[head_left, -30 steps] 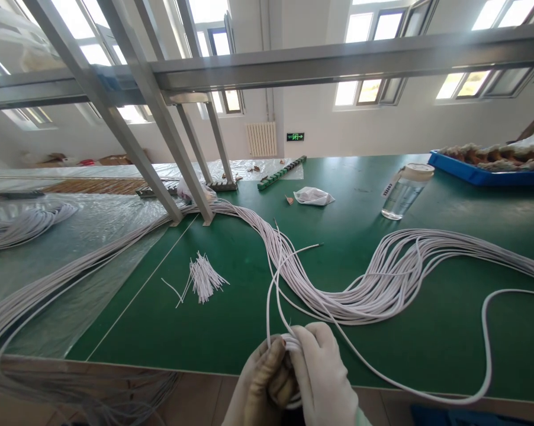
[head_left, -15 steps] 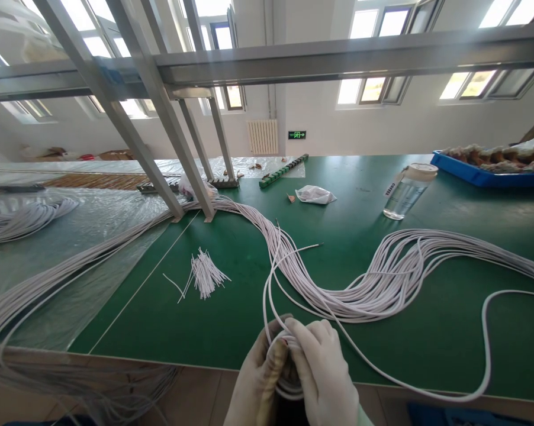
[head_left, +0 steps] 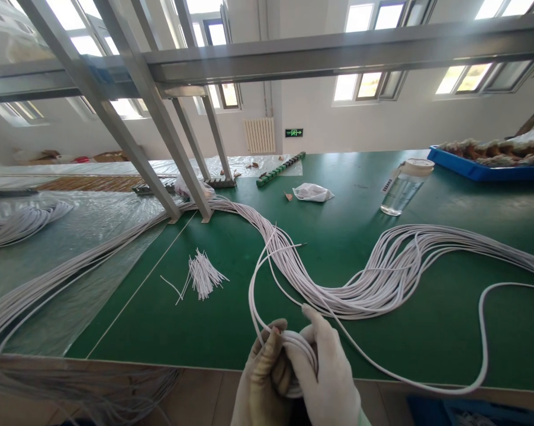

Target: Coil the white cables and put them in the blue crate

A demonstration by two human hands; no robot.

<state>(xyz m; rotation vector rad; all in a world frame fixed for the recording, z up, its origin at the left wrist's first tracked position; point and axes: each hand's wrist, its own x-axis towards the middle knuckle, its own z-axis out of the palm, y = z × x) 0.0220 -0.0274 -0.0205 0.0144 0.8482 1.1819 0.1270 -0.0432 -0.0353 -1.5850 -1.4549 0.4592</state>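
Observation:
Both my hands wear whitish gloves and meet at the table's front edge around a small coil of white cable (head_left: 303,343). My left hand (head_left: 262,373) pinches the coil's left side between thumb and fingers; its glove looks stained. Around the coil's right side curls my right hand (head_left: 327,367), with its index finger raised. Two cable ends (head_left: 252,290) rise from the coil and lie toward the long bundle of white cables (head_left: 320,293) on the green table (head_left: 222,337). The coil's lower part is partly hidden by my hands.
Left of my hands lies a pile of short white ties (head_left: 205,275). Metal frame posts (head_left: 178,160) stand on the table at the left. Behind are a plastic bag (head_left: 312,192), a water bottle (head_left: 404,188) and a blue tray (head_left: 480,171). A loose cable (head_left: 483,331) loops at right.
My right hand has shifted right, its index finger lifting away from my left fingers, so more of the coil shows. The cable ends above it have swung left.

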